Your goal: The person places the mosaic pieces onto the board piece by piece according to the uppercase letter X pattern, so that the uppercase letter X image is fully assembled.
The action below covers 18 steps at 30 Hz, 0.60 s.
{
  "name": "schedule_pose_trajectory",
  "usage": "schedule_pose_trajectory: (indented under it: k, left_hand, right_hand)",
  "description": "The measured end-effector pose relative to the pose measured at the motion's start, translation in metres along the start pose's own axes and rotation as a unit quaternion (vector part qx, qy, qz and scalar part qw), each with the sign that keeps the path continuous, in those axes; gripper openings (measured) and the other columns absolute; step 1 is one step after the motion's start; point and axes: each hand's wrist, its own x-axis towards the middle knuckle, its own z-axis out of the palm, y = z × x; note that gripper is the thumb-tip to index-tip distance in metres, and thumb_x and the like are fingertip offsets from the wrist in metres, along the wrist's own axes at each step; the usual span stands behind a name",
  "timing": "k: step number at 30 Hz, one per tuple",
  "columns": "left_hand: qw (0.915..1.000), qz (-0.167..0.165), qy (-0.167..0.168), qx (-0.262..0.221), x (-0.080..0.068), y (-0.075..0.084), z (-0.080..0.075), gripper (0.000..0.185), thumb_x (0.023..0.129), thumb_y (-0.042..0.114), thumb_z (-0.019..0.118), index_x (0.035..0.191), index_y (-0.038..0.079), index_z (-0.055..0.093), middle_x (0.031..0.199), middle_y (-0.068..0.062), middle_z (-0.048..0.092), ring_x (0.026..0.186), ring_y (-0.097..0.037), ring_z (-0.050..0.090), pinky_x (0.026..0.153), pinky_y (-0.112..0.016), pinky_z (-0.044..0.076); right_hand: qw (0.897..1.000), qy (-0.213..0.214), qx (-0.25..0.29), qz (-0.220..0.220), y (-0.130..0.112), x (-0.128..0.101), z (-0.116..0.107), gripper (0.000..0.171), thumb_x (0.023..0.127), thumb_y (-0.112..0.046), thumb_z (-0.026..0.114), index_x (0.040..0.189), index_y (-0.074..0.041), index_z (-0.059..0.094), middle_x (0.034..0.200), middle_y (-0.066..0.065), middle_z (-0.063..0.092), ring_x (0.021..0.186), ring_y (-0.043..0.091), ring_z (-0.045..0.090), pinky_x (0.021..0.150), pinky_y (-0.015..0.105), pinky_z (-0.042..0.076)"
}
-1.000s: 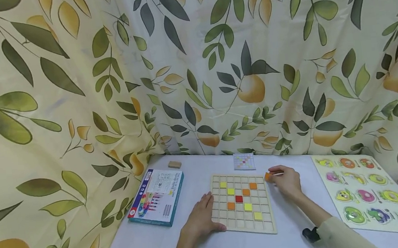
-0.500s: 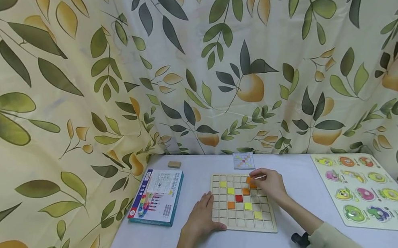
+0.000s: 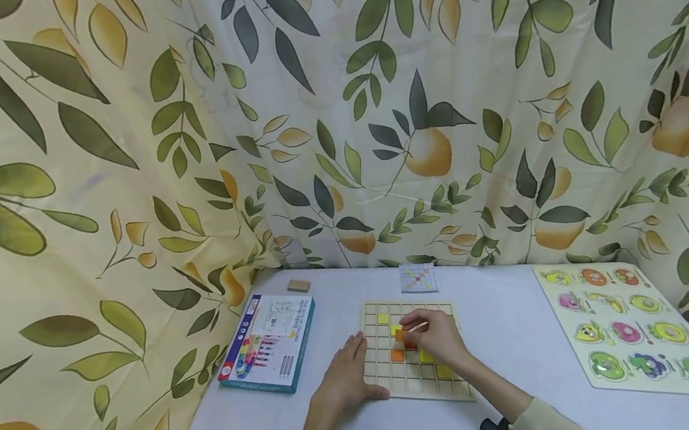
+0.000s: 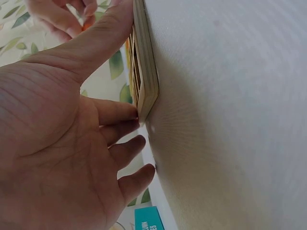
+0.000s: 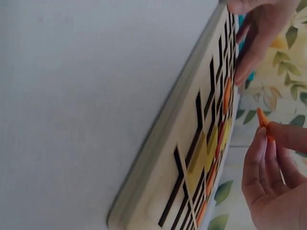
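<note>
Left of the wooden grid board (image 3: 414, 360) lies a blue-edged game box (image 3: 270, 343) whose print is too small to read, with a small wooden block (image 3: 298, 286) beyond it. The left hand (image 3: 344, 377) rests flat with straight fingers against the board's left edge. Over the board's middle cells the right hand (image 3: 438, 335) pinches an orange tile (image 3: 400, 336); beyond the board sits a pattern card (image 3: 418, 278), and well to its right a fruit peg puzzle (image 3: 630, 325).
</note>
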Motion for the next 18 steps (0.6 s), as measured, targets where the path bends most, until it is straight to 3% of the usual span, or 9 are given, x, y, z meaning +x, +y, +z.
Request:
schedule_pose_trajectory:
  k: [6, 18]
  left_hand:
    - [1.0000, 0.007, 0.000, 0.006, 0.001, 0.000, 0.000, 0.118, 0.064, 0.060, 0.081, 0.154, 0.006, 0.029, 0.162, -0.007, 0.022, 0.149, -0.026, 0.018, 0.120, -0.045, 0.022]
    - [0.9998, 0.013, 0.003, 0.015, 0.001, -0.001, 0.001, 0.117, 0.064, 0.062, 0.080, 0.153, 0.006, 0.030, 0.162, -0.007, 0.023, 0.149, -0.027, 0.019, 0.119, -0.045, 0.024]
  right_hand:
    - [0.999, -0.022, 0.013, -0.023, 0.001, -0.007, 0.013, 0.021, 0.076, -0.002, 0.080, 0.095, -0.008, 0.073, 0.084, 0.002, 0.072, 0.073, 0.015, 0.068, 0.061, 0.024, 0.057]
    - [0.996, -0.051, -0.042, -0.056, -0.002, -0.019, 0.035, 0.018, 0.076, -0.008, 0.082, 0.092, -0.009, 0.074, 0.079, -0.003, 0.072, 0.067, 0.010, 0.064, 0.057, 0.022, 0.052]
